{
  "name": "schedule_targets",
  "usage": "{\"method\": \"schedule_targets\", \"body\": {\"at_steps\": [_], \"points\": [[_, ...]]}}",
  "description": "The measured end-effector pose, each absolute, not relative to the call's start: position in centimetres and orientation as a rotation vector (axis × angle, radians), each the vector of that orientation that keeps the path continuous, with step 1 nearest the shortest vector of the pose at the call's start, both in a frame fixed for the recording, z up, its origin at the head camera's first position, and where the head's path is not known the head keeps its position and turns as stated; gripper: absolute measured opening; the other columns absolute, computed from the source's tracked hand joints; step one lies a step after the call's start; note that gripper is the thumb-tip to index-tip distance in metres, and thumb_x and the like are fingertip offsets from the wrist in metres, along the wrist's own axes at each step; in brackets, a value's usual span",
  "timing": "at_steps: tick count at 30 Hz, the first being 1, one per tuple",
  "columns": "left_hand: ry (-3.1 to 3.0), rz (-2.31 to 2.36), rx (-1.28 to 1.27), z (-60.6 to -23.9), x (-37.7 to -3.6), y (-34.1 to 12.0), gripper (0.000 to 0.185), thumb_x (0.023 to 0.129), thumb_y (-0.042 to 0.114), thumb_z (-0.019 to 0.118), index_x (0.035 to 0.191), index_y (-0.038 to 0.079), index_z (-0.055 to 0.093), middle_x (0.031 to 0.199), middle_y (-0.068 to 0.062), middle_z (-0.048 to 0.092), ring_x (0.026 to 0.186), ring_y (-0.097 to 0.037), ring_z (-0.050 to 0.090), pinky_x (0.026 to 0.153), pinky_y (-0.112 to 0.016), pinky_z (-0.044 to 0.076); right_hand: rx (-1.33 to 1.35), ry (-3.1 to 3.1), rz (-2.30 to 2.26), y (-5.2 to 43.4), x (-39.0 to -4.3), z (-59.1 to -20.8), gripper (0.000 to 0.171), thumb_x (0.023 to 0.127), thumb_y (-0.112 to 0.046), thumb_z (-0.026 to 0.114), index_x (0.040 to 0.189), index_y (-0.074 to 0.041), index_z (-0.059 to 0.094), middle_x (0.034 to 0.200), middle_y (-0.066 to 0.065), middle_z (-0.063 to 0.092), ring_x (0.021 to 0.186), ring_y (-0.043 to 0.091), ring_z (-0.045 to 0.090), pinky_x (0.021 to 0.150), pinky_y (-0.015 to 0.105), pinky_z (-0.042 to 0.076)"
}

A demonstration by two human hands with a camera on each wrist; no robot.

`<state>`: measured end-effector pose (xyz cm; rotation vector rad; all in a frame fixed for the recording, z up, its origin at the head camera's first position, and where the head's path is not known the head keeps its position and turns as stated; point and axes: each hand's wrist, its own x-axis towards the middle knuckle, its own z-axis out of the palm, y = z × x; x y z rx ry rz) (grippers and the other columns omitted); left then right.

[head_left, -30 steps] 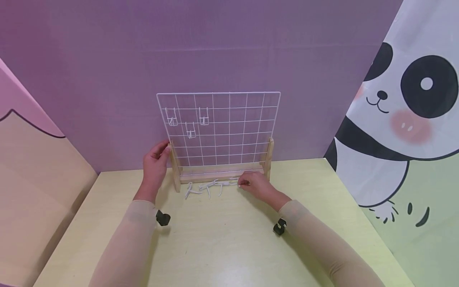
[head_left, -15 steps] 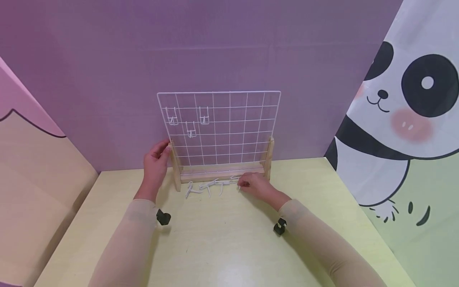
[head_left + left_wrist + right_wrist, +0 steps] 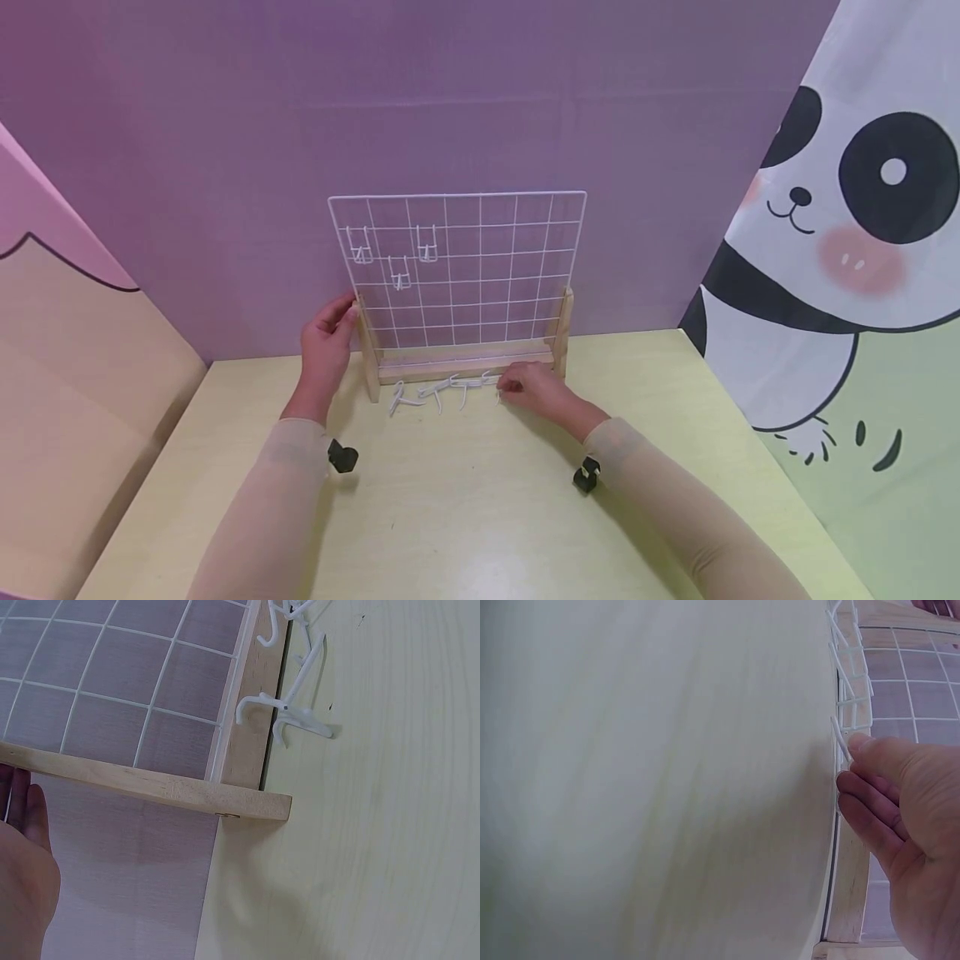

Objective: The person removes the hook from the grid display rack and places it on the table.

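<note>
While pinching a white hook (image 3: 491,382), right grip (image 3: 534,390); left grip (image 3: 324,344) curled round the rack post (image 3: 365,350).

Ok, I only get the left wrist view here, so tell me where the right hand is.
Observer: The right hand is low on the table in front of the rack's base. It pinches the loose hook at the right end of the row.
Operator: Count what hangs on the grid.
Observer: Three hanging hooks, all in the upper left part of the wire grid.
Operator: Describe the left hand's hold.
Observer: The left hand grips the left wooden post near its top, from the outer side.
</note>
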<state>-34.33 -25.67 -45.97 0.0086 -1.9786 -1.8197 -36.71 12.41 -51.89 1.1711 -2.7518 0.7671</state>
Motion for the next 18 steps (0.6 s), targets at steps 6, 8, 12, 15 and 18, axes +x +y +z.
{"method": "schedule_targets", "body": {"at_steps": [6,8,12,15,18], "points": [[-1.984,-1.829,0.008,-45.86,-34.17,-25.61,0.039,0.114,0.024,0.066,0.149,0.007,0.07,0.149,-0.007,0.07,0.131,-0.012,0.06,0.114,-0.027,0.05,1.144,-2.76,0.846,12.33,-36.55,-51.63,0.004,0.098,-0.006,0.084,0.101,-0.008,0.082,0.094,-0.002,0.076,0.087,0.009,0.069,0.081,0.022,0.06],[-1.98,-1.821,0.007,-45.89,-34.16,-25.58,0.039,0.114,0.024,0.066,0.149,0.007,0.07,0.148,-0.007,0.07,0.131,-0.012,0.06,0.114,-0.027,0.051,1.137,-2.752,0.89,12.28,-36.54,-51.56,0.005,0.098,-0.006,0.085,0.101,-0.007,0.082,0.093,-0.002,0.075,0.086,0.007,0.068,0.079,0.021,0.059],[-1.974,-1.803,0.002,-45.94,-34.19,-25.58,0.039,0.114,0.024,0.065,0.148,0.005,0.069,0.147,-0.006,0.071,0.131,-0.011,0.06,0.113,-0.026,0.051,1.128,-2.722,1.001,12.2,-36.57,-51.45,0.006,0.097,-0.005,0.086,0.1,-0.005,0.082,0.092,-0.002,0.075,0.084,0.007,0.068,0.077,0.022,0.06],[-1.973,-1.806,0.001,-45.94,-34.18,-25.64,0.04,0.114,0.024,0.066,0.149,0.005,0.069,0.147,-0.005,0.071,0.131,-0.012,0.06,0.114,-0.027,0.05,1.111,-2.711,1.042,12.14,-36.59,-51.41,0.007,0.096,-0.005,0.087,0.101,-0.005,0.082,0.092,-0.002,0.075,0.085,0.008,0.069,0.078,0.023,0.061],[-1.984,-1.817,0.01,-45.89,-34.1,-25.65,0.041,0.114,0.025,0.065,0.15,0.006,0.068,0.15,-0.006,0.069,0.135,-0.014,0.059,0.116,-0.028,0.05,1.087,-2.707,1.079,12.04,-36.65,-51.18,0.007,0.097,-0.005,0.086,0.102,-0.005,0.082,0.093,-0.002,0.074,0.086,0.008,0.068,0.08,0.023,0.061]]}}
